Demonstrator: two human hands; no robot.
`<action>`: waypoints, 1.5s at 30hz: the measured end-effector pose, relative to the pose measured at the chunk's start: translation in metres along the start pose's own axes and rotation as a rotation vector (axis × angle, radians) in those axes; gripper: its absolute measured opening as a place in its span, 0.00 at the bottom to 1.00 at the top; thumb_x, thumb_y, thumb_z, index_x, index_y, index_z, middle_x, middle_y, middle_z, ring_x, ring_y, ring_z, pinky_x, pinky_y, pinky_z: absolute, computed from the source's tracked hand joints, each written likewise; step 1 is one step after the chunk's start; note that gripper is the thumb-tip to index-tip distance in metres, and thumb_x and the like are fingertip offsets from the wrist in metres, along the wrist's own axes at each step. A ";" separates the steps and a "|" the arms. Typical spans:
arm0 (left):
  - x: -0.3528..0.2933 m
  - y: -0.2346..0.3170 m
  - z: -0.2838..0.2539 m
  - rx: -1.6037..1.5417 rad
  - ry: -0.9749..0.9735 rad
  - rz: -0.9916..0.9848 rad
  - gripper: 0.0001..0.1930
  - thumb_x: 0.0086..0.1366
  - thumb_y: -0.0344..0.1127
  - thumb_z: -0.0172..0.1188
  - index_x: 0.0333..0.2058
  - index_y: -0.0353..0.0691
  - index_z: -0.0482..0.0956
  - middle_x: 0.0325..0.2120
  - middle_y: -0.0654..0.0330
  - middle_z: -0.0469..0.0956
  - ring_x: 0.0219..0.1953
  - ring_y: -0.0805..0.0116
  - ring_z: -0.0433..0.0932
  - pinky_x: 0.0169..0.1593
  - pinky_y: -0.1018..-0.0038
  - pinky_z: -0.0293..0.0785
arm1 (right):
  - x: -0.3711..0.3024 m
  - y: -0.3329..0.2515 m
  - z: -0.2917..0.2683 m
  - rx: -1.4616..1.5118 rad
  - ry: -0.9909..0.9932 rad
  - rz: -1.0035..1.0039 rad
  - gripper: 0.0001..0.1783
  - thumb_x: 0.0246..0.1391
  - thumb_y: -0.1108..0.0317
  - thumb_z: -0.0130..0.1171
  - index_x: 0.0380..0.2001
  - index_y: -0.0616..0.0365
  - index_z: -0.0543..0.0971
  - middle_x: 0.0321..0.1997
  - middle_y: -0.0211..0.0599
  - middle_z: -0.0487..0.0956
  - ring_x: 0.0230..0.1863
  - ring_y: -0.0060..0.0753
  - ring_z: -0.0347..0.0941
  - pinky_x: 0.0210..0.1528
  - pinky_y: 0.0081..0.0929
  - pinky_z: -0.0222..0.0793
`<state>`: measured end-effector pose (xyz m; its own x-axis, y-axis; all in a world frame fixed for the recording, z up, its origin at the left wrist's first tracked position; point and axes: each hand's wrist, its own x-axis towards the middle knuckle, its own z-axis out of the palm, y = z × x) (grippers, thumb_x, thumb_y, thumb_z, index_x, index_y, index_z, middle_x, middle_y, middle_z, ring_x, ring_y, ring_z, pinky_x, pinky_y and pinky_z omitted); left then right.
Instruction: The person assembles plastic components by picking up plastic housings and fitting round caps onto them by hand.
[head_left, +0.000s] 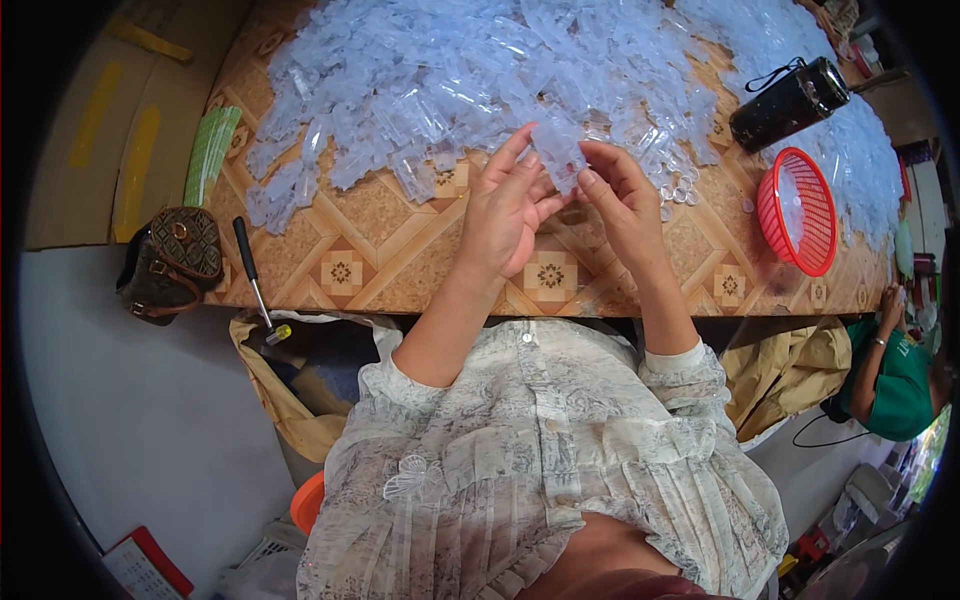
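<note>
Our left grip (505, 215) and right grip (630, 205) pinch a clear plastic piece (558, 155) over the bench (400, 240). Beyond, we face a similar heap (430, 90) (black flask (788, 106), red basket (818, 210) at right).

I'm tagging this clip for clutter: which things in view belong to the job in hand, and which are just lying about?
Seemingly part of the job:
held clear plastic piece
heap of similar pieces
small round clear parts
red basket, probably

Probably just lying about:
black flask
patterned bag
black-handled hammer, untouched
</note>
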<state>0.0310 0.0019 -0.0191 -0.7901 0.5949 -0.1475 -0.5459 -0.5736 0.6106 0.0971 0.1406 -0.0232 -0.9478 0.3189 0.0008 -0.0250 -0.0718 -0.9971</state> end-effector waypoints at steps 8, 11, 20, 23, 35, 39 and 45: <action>-0.004 -0.001 -0.003 0.138 0.023 -0.011 0.21 0.69 0.32 0.47 0.59 0.37 0.60 0.50 0.53 0.72 0.49 0.61 0.75 0.49 0.64 0.77 | -0.003 -0.001 0.003 0.069 0.017 0.049 0.20 0.55 0.72 0.60 0.51 0.61 0.69 0.46 0.32 0.72 0.41 0.20 0.72 0.40 0.18 0.68; -0.002 0.001 -0.001 0.228 0.033 0.019 0.20 0.69 0.32 0.48 0.58 0.36 0.61 0.49 0.54 0.73 0.47 0.64 0.76 0.47 0.67 0.77 | -0.003 0.011 0.005 0.139 0.043 0.014 0.26 0.51 0.75 0.62 0.54 0.64 0.67 0.48 0.38 0.71 0.40 0.21 0.71 0.41 0.19 0.72; -0.002 -0.004 0.002 0.264 0.011 0.111 0.19 0.69 0.31 0.50 0.57 0.36 0.63 0.48 0.58 0.72 0.47 0.72 0.75 0.45 0.76 0.77 | -0.003 0.012 0.004 0.066 0.027 -0.020 0.23 0.52 0.70 0.63 0.51 0.62 0.70 0.43 0.31 0.74 0.38 0.17 0.69 0.38 0.17 0.68; -0.002 -0.006 0.003 0.296 0.021 0.101 0.20 0.69 0.31 0.50 0.58 0.38 0.63 0.48 0.59 0.72 0.46 0.73 0.75 0.45 0.76 0.77 | -0.005 0.011 0.003 -0.036 0.089 -0.117 0.23 0.51 0.70 0.62 0.50 0.62 0.71 0.43 0.32 0.74 0.37 0.18 0.69 0.36 0.18 0.68; -0.007 -0.006 0.005 0.265 -0.079 0.156 0.22 0.65 0.25 0.55 0.57 0.37 0.66 0.46 0.59 0.72 0.47 0.73 0.73 0.49 0.75 0.76 | -0.017 -0.009 0.004 -0.394 0.082 -0.317 0.32 0.47 0.73 0.58 0.58 0.51 0.70 0.50 0.40 0.73 0.39 0.26 0.71 0.32 0.20 0.69; -0.006 -0.009 0.003 0.306 -0.093 0.244 0.22 0.63 0.23 0.57 0.56 0.35 0.67 0.46 0.57 0.71 0.47 0.72 0.73 0.49 0.75 0.75 | -0.020 -0.014 0.006 -0.467 0.094 -0.365 0.32 0.47 0.74 0.58 0.59 0.50 0.70 0.53 0.42 0.73 0.41 0.29 0.72 0.33 0.22 0.70; -0.008 -0.010 0.005 0.375 -0.110 0.316 0.23 0.61 0.20 0.58 0.56 0.34 0.68 0.46 0.58 0.71 0.49 0.70 0.73 0.50 0.75 0.75 | -0.024 -0.013 0.006 -0.469 0.091 -0.375 0.32 0.48 0.74 0.58 0.60 0.49 0.69 0.54 0.43 0.72 0.43 0.31 0.73 0.34 0.22 0.70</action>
<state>0.0442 0.0050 -0.0201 -0.8554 0.4925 0.1603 -0.1311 -0.5053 0.8529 0.1184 0.1285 -0.0099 -0.8699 0.3229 0.3729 -0.1898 0.4786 -0.8573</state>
